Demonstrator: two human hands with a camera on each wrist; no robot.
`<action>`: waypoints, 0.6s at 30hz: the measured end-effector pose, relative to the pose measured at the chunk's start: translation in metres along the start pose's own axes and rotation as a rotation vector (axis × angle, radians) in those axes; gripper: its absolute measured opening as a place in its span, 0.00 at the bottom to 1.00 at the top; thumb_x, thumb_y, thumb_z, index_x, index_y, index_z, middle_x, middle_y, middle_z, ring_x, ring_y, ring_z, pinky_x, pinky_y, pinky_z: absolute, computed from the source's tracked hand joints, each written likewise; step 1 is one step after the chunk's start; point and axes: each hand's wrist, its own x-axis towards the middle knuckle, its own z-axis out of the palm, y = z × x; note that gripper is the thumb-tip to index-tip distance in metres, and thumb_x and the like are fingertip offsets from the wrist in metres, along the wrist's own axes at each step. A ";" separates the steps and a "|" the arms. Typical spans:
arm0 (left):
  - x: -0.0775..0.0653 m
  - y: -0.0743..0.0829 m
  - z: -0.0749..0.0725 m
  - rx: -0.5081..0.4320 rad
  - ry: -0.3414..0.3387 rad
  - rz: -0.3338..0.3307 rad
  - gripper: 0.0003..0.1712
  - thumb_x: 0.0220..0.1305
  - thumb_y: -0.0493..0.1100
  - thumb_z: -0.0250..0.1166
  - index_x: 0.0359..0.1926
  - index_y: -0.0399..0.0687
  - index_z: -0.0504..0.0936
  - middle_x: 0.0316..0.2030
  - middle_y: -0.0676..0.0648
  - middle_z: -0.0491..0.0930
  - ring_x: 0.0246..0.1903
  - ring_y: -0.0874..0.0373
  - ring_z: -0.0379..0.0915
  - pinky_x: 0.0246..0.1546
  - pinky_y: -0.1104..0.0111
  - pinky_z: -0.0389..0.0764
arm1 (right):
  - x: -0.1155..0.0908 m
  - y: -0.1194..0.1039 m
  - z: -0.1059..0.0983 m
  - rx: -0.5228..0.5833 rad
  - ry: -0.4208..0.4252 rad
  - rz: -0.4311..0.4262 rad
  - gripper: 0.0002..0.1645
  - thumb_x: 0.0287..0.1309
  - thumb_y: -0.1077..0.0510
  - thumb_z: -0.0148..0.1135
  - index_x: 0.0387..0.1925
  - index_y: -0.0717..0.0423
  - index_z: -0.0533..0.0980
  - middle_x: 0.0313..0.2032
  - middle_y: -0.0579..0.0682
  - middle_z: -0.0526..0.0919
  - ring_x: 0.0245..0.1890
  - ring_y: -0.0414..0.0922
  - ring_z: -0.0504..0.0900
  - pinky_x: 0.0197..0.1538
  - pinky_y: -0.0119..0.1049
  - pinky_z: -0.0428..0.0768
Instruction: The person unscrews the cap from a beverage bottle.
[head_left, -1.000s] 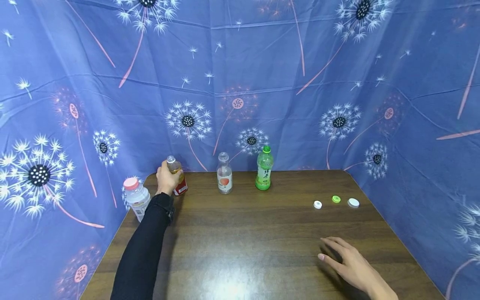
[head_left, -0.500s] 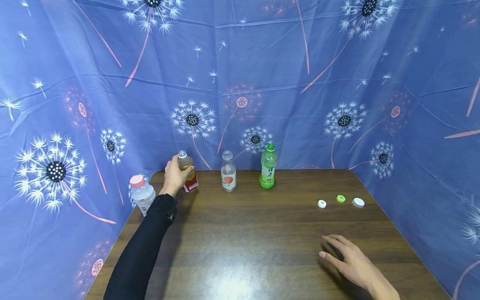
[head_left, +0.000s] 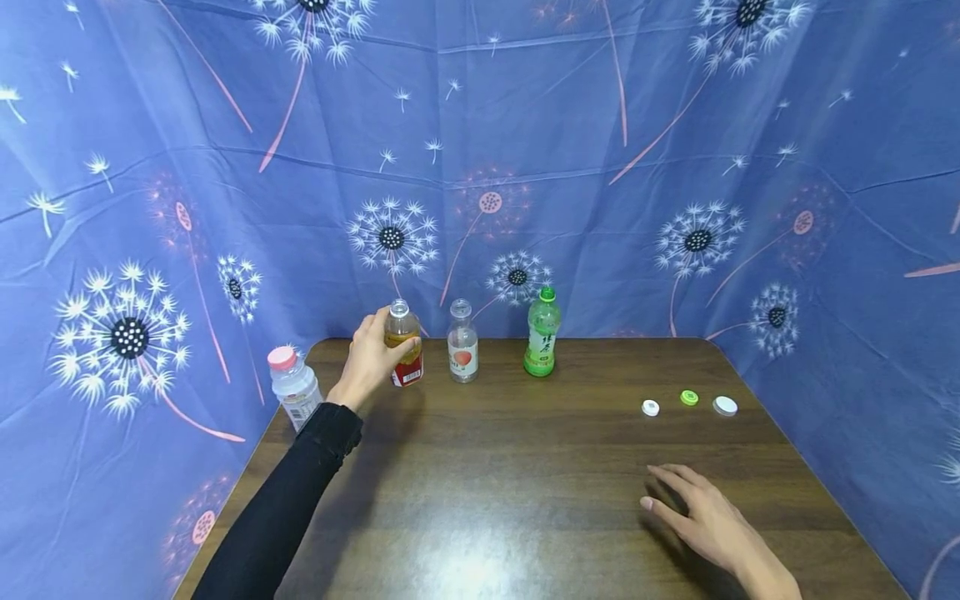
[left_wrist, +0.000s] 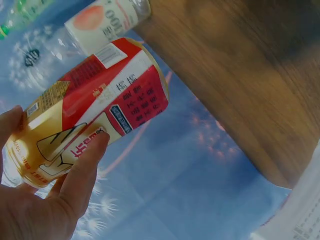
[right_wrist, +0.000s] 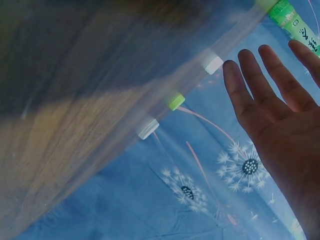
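My left hand [head_left: 369, 360] grips a bottle [head_left: 408, 368] with a red and gold label and no cap, at the table's back edge. Thumb and fingers wrap its upper part in the left wrist view, where the label [left_wrist: 112, 97] shows large. Just right of it stands an uncapped clear bottle [head_left: 462, 357] with a peach-coloured fruit on its label. My right hand [head_left: 705, 521] hovers low over the right side of the table, fingers loosely extended and holding nothing. Ahead of it lie a small white cap [head_left: 650, 407], a green cap [head_left: 688, 397] and a wider white cap [head_left: 724, 406].
An uncapped green tea bottle [head_left: 542, 342] stands at the back, right of the fruit-label bottle. Near the left edge is a clear bottle with a pink cap [head_left: 282, 358]. Blue dandelion-print cloth [head_left: 600, 250] hangs behind and along both sides of the brown table [head_left: 510, 450].
My left hand has moved the red-and-gold bottle rightward, away from the pink-capped bottle and closer to the fruit-label one. The right hand stays nearly still. The head view has shifted slightly.
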 end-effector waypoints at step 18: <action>-0.076 0.058 0.021 -0.045 -0.211 0.206 0.41 0.64 0.54 0.77 0.72 0.51 0.71 0.57 0.45 0.79 0.56 0.47 0.80 0.55 0.52 0.85 | 0.007 -0.004 -0.007 -0.087 0.047 -0.014 0.38 0.68 0.33 0.65 0.67 0.53 0.78 0.64 0.61 0.80 0.64 0.68 0.77 0.55 0.73 0.76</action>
